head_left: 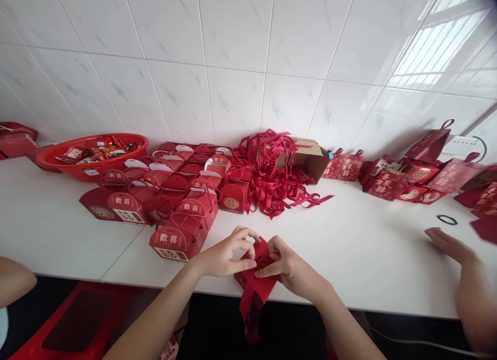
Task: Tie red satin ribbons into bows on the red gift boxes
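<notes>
A small red gift box (267, 286) stands at the table's front edge, between my two hands. A red ribbon (247, 297) lies across its top, and its tail hangs down over the near side past the table edge. My left hand (228, 254) comes in from the left, its thumb and forefinger pinching the ribbon at the top of the box. From the right, my right hand (289, 264) has curled fingers and a thumb closed on the ribbon at the same spot. Fingers partly hide the ribbon's middle.
Several filled-looking red boxes (171, 241) stand in rows at left, beside a red plastic basin (97, 168) of wrapped sweets. Loose ribbons (272, 189) spill from a cardboard box (316, 160). Red bags (388, 183), a black ring (447, 219) and another person's hand (446, 243) are at right.
</notes>
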A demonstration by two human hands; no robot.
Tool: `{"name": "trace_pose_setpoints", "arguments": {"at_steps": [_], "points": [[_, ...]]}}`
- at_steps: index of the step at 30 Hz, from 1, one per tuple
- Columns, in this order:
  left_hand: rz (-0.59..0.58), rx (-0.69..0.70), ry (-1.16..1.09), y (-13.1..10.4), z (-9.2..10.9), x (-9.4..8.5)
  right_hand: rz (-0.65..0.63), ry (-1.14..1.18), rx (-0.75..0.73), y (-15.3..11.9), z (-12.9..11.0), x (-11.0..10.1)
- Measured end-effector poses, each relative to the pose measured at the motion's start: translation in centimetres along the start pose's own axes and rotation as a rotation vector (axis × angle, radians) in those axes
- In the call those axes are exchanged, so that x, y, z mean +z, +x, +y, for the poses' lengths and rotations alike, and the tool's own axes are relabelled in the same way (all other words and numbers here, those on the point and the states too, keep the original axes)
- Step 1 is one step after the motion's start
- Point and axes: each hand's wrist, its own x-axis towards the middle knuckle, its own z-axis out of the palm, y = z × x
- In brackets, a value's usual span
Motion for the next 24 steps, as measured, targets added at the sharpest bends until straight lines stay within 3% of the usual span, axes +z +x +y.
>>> {"name": "trace_pose_setpoints", "arguments": {"at_steps": [6,13,18,24], "points": [[0.106,-0.049,0.007,0.4,-0.4,0.1,0.01,0.008,0.024,-0.1,0.1,-0.1],[0.193,-0.057,-0.007,0.5,0.6,1.6,0.018,0.059,0.03,0.0,0.0,-0.1],[0.287,-0.072,-0.109,0.7,0.8,3.1,0.032,0.101,0.008,0.1,0.1,-0.1],[0.313,-0.099,-0.261,1.1,0.6,4.0,0.123,0.15,0.027,0.0,0.5,0.1]]}}
